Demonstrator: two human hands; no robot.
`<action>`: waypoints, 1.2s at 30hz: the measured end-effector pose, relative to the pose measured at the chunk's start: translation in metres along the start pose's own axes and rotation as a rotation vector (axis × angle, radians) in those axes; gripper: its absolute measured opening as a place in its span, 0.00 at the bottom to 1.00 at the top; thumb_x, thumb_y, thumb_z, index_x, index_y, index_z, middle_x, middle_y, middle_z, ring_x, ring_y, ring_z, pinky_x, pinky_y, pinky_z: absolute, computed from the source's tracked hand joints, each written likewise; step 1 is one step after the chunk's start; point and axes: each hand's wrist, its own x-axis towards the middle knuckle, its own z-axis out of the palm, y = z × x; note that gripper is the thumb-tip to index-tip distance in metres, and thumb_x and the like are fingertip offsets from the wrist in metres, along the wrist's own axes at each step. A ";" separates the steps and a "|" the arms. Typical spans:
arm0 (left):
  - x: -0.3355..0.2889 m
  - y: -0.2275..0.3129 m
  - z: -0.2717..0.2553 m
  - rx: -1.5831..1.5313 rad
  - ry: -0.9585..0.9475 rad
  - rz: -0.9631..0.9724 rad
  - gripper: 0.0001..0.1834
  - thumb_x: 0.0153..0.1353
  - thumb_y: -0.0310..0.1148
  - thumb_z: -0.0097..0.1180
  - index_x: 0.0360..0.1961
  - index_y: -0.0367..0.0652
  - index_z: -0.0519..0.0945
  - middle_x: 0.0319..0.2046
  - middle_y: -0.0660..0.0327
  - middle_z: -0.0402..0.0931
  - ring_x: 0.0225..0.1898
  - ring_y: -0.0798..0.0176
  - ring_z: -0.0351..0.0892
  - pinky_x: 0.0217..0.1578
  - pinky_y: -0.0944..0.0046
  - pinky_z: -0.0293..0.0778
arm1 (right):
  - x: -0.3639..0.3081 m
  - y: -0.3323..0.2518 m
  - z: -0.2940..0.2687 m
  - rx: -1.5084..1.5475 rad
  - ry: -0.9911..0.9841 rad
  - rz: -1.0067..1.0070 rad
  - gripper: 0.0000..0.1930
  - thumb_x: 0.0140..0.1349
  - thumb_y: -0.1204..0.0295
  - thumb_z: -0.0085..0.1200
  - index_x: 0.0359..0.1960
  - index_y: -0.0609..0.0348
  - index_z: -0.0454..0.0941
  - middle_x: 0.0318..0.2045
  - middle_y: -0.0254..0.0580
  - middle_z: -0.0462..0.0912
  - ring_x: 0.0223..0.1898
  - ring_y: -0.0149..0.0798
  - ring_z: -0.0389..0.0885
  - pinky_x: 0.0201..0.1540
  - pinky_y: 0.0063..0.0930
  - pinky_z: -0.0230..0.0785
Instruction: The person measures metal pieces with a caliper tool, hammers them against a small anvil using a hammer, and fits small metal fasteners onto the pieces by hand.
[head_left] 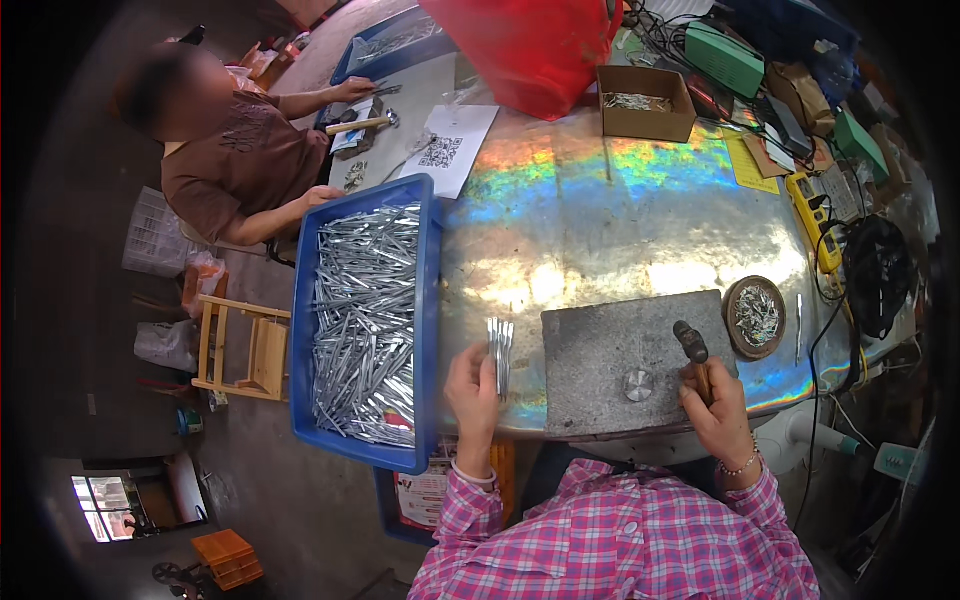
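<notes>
My right hand [718, 410] grips the wooden handle of a hammer [690, 342], its dark head over the right part of a grey stone slab [590, 345]. On the slab, left of the hammer, lies a small round metal disc [638, 385]. My left hand [470, 392] rests on the table just left of a small row of slim silver metal pieces [502, 350]. Its fingers look loosely apart, with nothing seen in them; whether the thumb touches the pieces is unclear. Beyond that hand stands a blue tray [428, 300] heaped with similar metal pieces [365, 300].
A round bowl [733, 330] of small metal parts stands right of the slab, beside one thin metal piece [799, 328]. Farther off are a cardboard box [650, 122], a red bag [540, 50], a yellow power strip [815, 220] and cables. A co-worker [225, 160] sits far left near another hammer [358, 125].
</notes>
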 end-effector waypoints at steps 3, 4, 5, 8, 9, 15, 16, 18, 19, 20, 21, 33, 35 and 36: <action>-0.001 -0.007 0.000 0.009 -0.008 0.026 0.12 0.60 0.24 0.55 0.45 0.34 0.77 0.29 0.63 0.76 0.28 0.74 0.73 0.29 0.73 0.71 | 0.001 0.000 0.002 -0.011 0.021 -0.021 0.08 0.57 0.77 0.53 0.38 0.65 0.71 0.25 0.46 0.81 0.28 0.38 0.82 0.30 0.27 0.69; -0.001 -0.008 0.000 0.012 -0.004 0.045 0.12 0.60 0.24 0.55 0.45 0.34 0.77 0.29 0.63 0.76 0.28 0.74 0.73 0.29 0.74 0.71 | 0.001 -0.001 0.002 -0.012 0.023 -0.022 0.08 0.57 0.77 0.53 0.38 0.65 0.71 0.25 0.46 0.81 0.28 0.38 0.82 0.30 0.27 0.69; -0.001 -0.009 0.000 0.009 -0.005 0.046 0.12 0.60 0.24 0.55 0.45 0.34 0.77 0.29 0.63 0.76 0.28 0.74 0.73 0.29 0.74 0.71 | 0.001 -0.001 0.003 -0.010 0.021 -0.021 0.08 0.57 0.77 0.53 0.38 0.65 0.71 0.25 0.46 0.81 0.28 0.39 0.83 0.30 0.27 0.70; -0.002 -0.006 -0.001 -0.028 0.004 0.037 0.12 0.60 0.24 0.55 0.45 0.34 0.77 0.29 0.63 0.75 0.27 0.75 0.73 0.28 0.74 0.71 | 0.000 -0.002 0.002 -0.029 0.010 -0.024 0.08 0.57 0.77 0.53 0.37 0.65 0.71 0.25 0.47 0.81 0.27 0.40 0.83 0.30 0.27 0.70; -0.001 -0.007 -0.002 -0.016 -0.004 0.036 0.12 0.60 0.24 0.55 0.45 0.34 0.77 0.29 0.63 0.75 0.28 0.74 0.73 0.28 0.74 0.71 | 0.001 -0.003 0.002 -0.045 -0.004 -0.034 0.08 0.57 0.77 0.54 0.37 0.65 0.71 0.25 0.47 0.81 0.27 0.41 0.83 0.30 0.27 0.70; -0.005 0.012 -0.006 -0.005 -0.016 -0.005 0.13 0.59 0.23 0.54 0.46 0.34 0.76 0.35 0.58 0.75 0.32 0.68 0.75 0.32 0.69 0.73 | 0.001 -0.005 0.005 -0.010 0.013 -0.016 0.08 0.56 0.77 0.54 0.37 0.65 0.71 0.25 0.48 0.81 0.27 0.42 0.83 0.30 0.28 0.70; -0.006 0.018 -0.007 0.031 -0.008 -0.007 0.13 0.58 0.22 0.54 0.46 0.34 0.76 0.38 0.54 0.75 0.34 0.64 0.77 0.35 0.66 0.74 | 0.000 -0.005 0.004 -0.008 0.013 -0.018 0.08 0.56 0.77 0.54 0.37 0.65 0.71 0.25 0.48 0.81 0.27 0.42 0.83 0.30 0.28 0.70; -0.010 0.030 -0.008 0.188 0.055 0.174 0.15 0.57 0.21 0.54 0.47 0.34 0.75 0.41 0.52 0.74 0.38 0.58 0.76 0.39 0.62 0.73 | 0.000 -0.005 0.005 -0.002 0.011 -0.014 0.08 0.56 0.77 0.54 0.37 0.65 0.71 0.24 0.48 0.81 0.27 0.42 0.83 0.30 0.27 0.70; -0.011 0.038 -0.008 0.338 0.112 0.355 0.16 0.56 0.20 0.54 0.47 0.35 0.75 0.43 0.49 0.73 0.42 0.53 0.76 0.43 0.58 0.72 | 0.000 -0.005 0.005 0.000 0.015 -0.016 0.08 0.56 0.77 0.54 0.37 0.65 0.71 0.24 0.48 0.81 0.27 0.42 0.83 0.30 0.27 0.70; -0.013 0.049 -0.008 0.336 0.112 0.360 0.16 0.56 0.20 0.54 0.47 0.35 0.75 0.43 0.49 0.73 0.42 0.53 0.76 0.43 0.58 0.72 | 0.000 -0.005 0.004 -0.012 0.021 -0.020 0.08 0.56 0.77 0.54 0.37 0.65 0.71 0.24 0.47 0.81 0.27 0.41 0.83 0.30 0.27 0.70; -0.017 0.066 -0.009 0.287 0.087 0.391 0.18 0.55 0.20 0.55 0.48 0.35 0.74 0.43 0.48 0.73 0.44 0.49 0.74 0.45 0.56 0.71 | 0.000 -0.004 0.004 -0.022 0.024 -0.024 0.08 0.56 0.77 0.54 0.37 0.65 0.71 0.24 0.47 0.81 0.26 0.40 0.83 0.29 0.27 0.70; -0.046 0.109 0.049 -0.157 -0.298 0.511 0.19 0.54 0.20 0.57 0.49 0.35 0.74 0.46 0.48 0.72 0.45 0.46 0.75 0.43 0.57 0.73 | -0.005 0.002 0.008 0.007 0.058 -0.060 0.07 0.56 0.77 0.54 0.36 0.65 0.72 0.19 0.43 0.77 0.20 0.36 0.77 0.25 0.27 0.65; -0.045 0.109 0.050 -0.218 -0.275 0.482 0.18 0.55 0.21 0.57 0.49 0.35 0.74 0.46 0.48 0.72 0.44 0.45 0.75 0.43 0.57 0.73 | -0.003 0.003 0.008 0.012 0.073 -0.069 0.07 0.56 0.77 0.54 0.35 0.64 0.71 0.19 0.42 0.77 0.19 0.35 0.76 0.25 0.27 0.65; -0.045 0.109 0.050 -0.217 -0.273 0.480 0.18 0.55 0.21 0.57 0.49 0.35 0.74 0.46 0.48 0.72 0.44 0.45 0.75 0.43 0.57 0.73 | -0.003 0.003 0.009 0.016 0.085 -0.072 0.07 0.55 0.77 0.54 0.35 0.64 0.71 0.19 0.42 0.77 0.19 0.34 0.76 0.24 0.26 0.64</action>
